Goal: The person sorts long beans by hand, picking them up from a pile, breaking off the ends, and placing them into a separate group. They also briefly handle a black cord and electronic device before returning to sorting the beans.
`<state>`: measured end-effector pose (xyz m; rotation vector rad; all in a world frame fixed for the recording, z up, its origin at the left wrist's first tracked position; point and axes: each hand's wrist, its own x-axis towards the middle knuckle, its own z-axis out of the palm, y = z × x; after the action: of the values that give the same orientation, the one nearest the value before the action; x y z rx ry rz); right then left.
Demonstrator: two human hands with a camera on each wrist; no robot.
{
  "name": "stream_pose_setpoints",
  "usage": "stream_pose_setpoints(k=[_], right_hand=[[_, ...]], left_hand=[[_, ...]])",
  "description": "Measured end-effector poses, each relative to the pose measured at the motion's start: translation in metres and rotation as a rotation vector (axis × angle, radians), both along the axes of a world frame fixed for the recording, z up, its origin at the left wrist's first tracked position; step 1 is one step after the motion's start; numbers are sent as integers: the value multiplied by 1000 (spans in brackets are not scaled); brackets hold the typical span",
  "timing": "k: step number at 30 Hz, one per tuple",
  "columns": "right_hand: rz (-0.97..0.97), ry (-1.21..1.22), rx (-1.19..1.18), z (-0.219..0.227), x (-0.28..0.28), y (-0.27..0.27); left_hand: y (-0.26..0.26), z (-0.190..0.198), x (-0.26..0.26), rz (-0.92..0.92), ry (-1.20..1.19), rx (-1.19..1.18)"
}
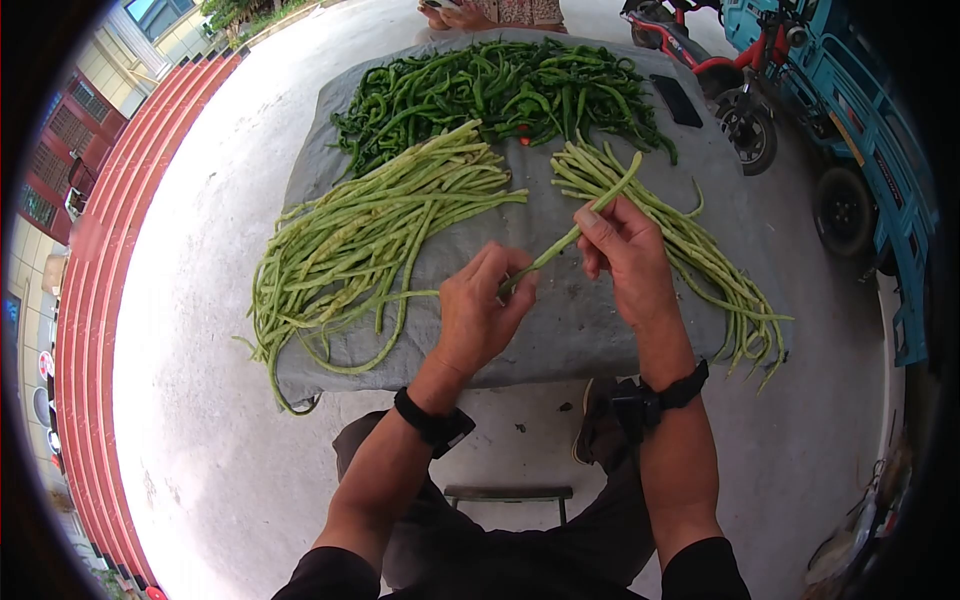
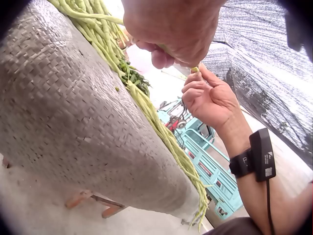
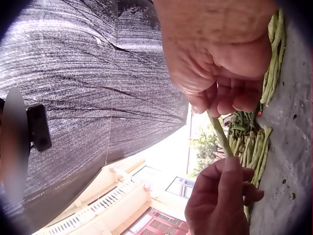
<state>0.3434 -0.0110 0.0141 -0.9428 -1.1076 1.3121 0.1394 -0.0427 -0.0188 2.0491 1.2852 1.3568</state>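
A long pale-green yardlong bean [image 1: 560, 246] stretches between my two hands, above the near part of the cloth-covered table. My left hand [image 1: 480, 305] pinches it at the lower left, and a thin length trails out leftward from that hand. My right hand [image 1: 632, 255] holds the bean between thumb and fingers, with its end sticking up past the fingertips. In the right wrist view, a short straight stretch of the bean [image 3: 221, 137] shows between both sets of fingers. A large heap of yardlong beans [image 1: 350, 250] lies to the left, a smaller bundle [image 1: 690, 235] to the right.
Green chili peppers [image 1: 500, 95] cover the far side of the grey cloth [image 1: 560, 340]. A dark phone [image 1: 676, 101] lies at the back right. Across the table sits a person [image 1: 490, 14]. A blue cargo tricycle [image 1: 850, 110] stands on the right, red steps [image 1: 110, 300] on the left.
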Motion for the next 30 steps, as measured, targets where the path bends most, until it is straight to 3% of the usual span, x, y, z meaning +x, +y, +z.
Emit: stream_pose_setpoints(k=[23,30], right_hand=[[-152,151,17,-1,9,6],[-155,164,23,-5,13,9]], left_hand=[[-3,-5,0,33,90,-12],[1,6,-8,84,173,115]])
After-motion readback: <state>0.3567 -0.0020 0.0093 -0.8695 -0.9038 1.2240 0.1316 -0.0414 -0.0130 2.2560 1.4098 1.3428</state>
